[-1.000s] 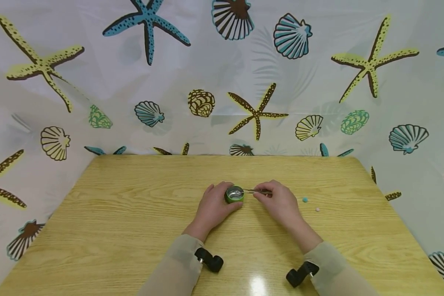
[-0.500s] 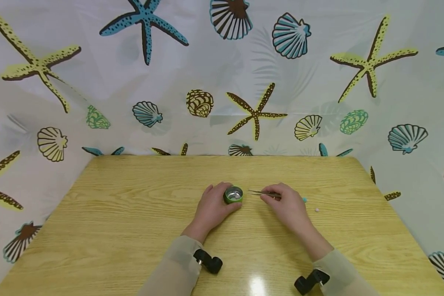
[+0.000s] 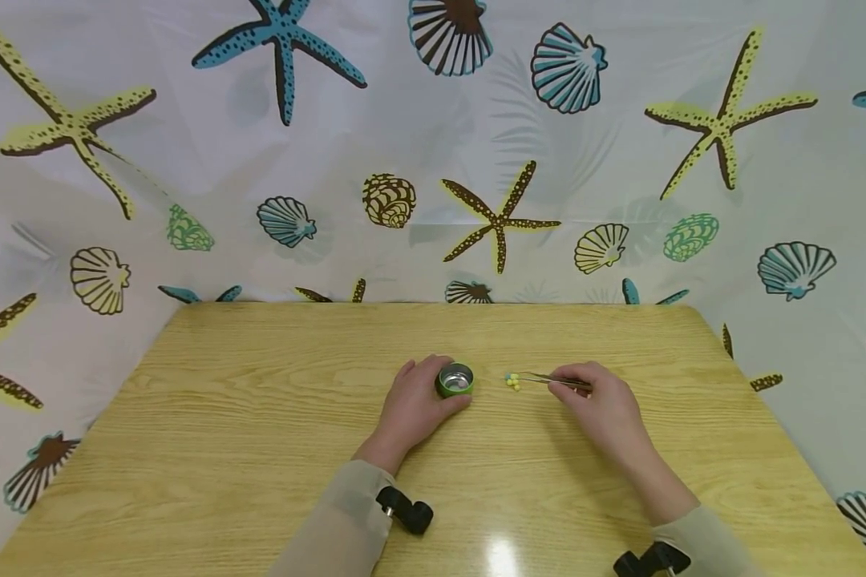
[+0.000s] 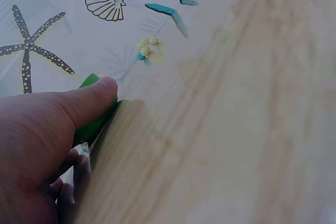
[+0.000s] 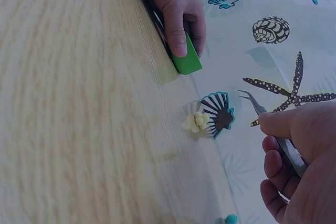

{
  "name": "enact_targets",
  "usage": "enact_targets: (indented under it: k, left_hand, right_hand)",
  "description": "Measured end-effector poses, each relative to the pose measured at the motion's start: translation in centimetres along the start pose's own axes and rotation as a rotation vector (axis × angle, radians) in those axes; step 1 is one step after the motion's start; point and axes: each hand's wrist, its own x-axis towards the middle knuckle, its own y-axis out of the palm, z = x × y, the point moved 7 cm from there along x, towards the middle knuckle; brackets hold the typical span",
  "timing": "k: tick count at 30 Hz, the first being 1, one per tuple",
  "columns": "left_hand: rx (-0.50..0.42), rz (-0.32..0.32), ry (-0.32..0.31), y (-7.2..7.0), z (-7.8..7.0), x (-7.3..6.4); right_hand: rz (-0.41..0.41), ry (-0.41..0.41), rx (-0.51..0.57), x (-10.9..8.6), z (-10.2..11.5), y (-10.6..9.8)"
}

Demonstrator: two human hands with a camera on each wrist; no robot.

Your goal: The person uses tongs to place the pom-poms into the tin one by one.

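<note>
My left hand (image 3: 418, 405) curls round a small green tin (image 3: 465, 391) with a silvery inside, which stands upright on the table. In the left wrist view the thumb lies along the green wall (image 4: 93, 124). My right hand (image 3: 609, 413) pinches a pair of metal tweezers (image 3: 559, 379), pointing left. Beside the tweezers' tips is a cluster of small yellow balls (image 3: 514, 384) with a blue ball (image 3: 508, 376) among them; whether they touch, I cannot tell. The right wrist view shows the bent tips (image 5: 244, 94) slightly apart, nothing visible between them.
A separate blue ball (image 5: 231, 219) lies farther right, hidden behind my right hand in the head view. The wooden table (image 3: 274, 449) meets a hanging cloth (image 3: 375, 120) printed with shells and starfish at its back and sides.
My right hand has drawn the tweezers rightward from the tin's rim, uncovering the yellow balls. It now covers the loose blue and pale pink balls. The left hand stays round the tin.
</note>
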Motion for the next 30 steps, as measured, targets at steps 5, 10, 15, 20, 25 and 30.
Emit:
enact_targets:
  k: [5, 10, 15, 20, 25, 30]
  left_hand:
    - [0.004, 0.003, 0.0, 0.0, 0.0, 0.0]
    - [0.002, 0.003, 0.002, 0.0, 0.0, 0.0]
    - [0.004, 0.002, 0.003, -0.1, 0.0, 0.0]
    - [0.005, -0.003, 0.008, -0.1, 0.0, -0.1]
    - [0.008, 0.0, 0.007, 0.0, 0.1, -0.1]
    - [0.007, 0.001, 0.008, 0.0, 0.1, -0.1]
  right_hand:
    - [-0.011, 0.02, -0.01, -0.3, -0.9, -1.5]
    - [-0.006, 0.043, 0.001, -0.8, -2.1, -2.8]
    - [-0.014, 0.049, -0.005, -1.4, -3.2, -4.0]
    - [-0.022, 0.072, -0.014, -1.8, -4.3, -5.0]
    - [-0.021, 0.118, -0.017, -2.2, -5.7, -5.9]
    - [-0.027, 0.148, -0.043, -2.7, -7.1, -6.8]
